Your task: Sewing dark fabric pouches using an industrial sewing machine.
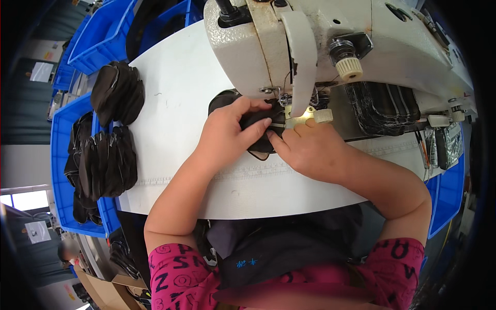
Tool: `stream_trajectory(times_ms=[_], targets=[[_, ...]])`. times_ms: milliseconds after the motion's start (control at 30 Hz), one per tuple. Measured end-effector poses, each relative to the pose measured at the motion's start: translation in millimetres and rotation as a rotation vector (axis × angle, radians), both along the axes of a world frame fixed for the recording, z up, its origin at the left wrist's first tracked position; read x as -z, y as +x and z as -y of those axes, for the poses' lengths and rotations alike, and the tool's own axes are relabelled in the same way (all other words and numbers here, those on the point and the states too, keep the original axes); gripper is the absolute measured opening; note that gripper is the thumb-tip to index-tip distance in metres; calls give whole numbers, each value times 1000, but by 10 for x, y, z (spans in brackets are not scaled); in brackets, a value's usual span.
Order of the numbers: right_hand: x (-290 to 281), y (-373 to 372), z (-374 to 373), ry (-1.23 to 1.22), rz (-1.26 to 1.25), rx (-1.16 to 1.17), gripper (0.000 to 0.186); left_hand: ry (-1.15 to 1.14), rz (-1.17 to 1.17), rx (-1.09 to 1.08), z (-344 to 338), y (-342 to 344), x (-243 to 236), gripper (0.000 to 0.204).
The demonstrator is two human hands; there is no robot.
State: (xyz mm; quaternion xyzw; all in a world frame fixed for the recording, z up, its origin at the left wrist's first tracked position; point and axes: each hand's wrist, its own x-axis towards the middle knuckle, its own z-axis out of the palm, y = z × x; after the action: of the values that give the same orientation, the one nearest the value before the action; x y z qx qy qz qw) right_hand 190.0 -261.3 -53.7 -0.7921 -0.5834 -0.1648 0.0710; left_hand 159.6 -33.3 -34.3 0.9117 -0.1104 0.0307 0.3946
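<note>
A small dark brown fabric piece (257, 135) lies on the white work surface (175, 103), under the needle area of a cream-coloured industrial sewing machine (330, 41) that fills the far right of the scene. The left hand (227, 129) rests on top of the fabric from the left, fingers together and pressed flat, thumb stretched to the right along the cloth toward the presser foot (284, 103). The right hand (310, 147) comes in from the near right; its fingers are drawn together and pinch the near edge of the same fabric piece, just beside a small brass-coloured guide plate (298, 119). The two hands touch each other over the cloth.

To the left, well apart from the hands, a stack of dark fabric pieces (118, 93) sits on the far left edge of the surface, and a second, larger stack of dark pieces (108, 163) lies nearer, overlapping a blue plastic bin (59, 155) that holds more of them. More blue bins (103, 36) stand at the far left. A strip of dark striped fabric (382, 106) lies to the right under the machine arm.
</note>
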Motion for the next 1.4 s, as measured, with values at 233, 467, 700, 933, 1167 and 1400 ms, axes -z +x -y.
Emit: stream_trajectory(times_ms=[233, 467, 700, 933, 1167, 1400], targets=[[74, 72, -80, 96, 99, 33, 18, 115, 85, -122, 81, -43, 38, 25], [160, 7, -102, 228, 166, -68, 14, 248, 506, -84, 258, 34, 199, 30], [153, -83, -31, 138, 203, -65, 20, 468, 604, 190, 121, 59, 190, 26], [24, -221, 34, -83, 169, -42, 31, 464, 503, 251, 164, -18, 50, 31], [13, -246, 28, -77, 212, -12, 28, 466, 505, 234, 190, -37, 108, 32], [88, -241, 13, -28, 164, -23, 30, 469, 479, 201, 264, -93, 115, 34]])
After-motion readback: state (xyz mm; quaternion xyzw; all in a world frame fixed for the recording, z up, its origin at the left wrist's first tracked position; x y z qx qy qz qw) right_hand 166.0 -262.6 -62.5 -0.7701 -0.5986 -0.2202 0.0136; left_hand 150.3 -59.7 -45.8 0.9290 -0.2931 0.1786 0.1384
